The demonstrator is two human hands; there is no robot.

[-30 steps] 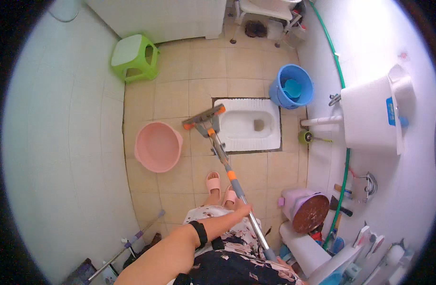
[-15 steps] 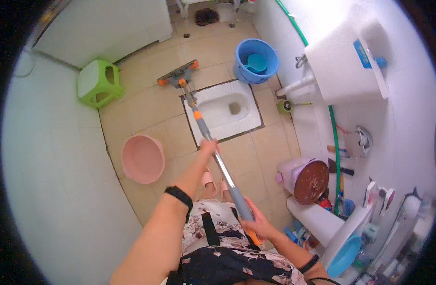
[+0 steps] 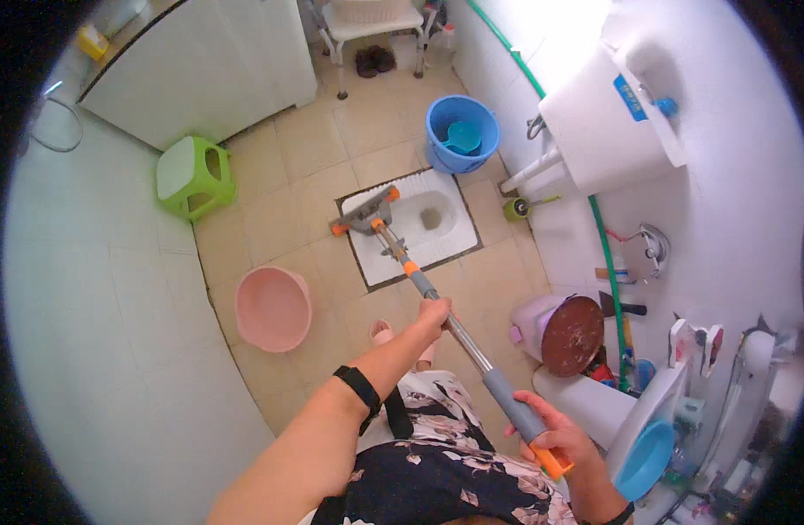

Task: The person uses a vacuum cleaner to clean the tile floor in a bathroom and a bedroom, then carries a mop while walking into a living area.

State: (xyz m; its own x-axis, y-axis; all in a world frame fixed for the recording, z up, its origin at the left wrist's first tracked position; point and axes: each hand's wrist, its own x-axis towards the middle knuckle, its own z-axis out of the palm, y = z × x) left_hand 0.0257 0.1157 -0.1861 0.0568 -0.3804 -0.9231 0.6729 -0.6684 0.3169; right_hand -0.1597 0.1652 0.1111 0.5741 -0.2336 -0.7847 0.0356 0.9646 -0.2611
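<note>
A long-handled sponge mop (image 3: pixel 472 346) with a grey and orange head slants across the view. My left hand (image 3: pixel 434 315) is wrapped round its metal pole about halfway along. My right hand (image 3: pixel 549 427) grips the grey upper handle near its orange end. The mop head (image 3: pixel 367 213) lies across the left edge of a white squat toilet (image 3: pixel 450 236) set in the floor; whether it touches the toilet I cannot tell.
A blue bucket (image 3: pixel 439 114) with a teal dipper (image 3: pixel 463 137) stands beyond the toilet. At left are a green stool (image 3: pixel 176 179) and a pink basin (image 3: pixel 273 311). Along the right wall are a cistern (image 3: pixel 594 122), a lilac bin (image 3: pixel 535 325) and a washbasin (image 3: pixel 629 433).
The mop head has come back toward me and to the right, from the tiles onto the toilet's left edge. Both my hands have shifted right with the pole.
</note>
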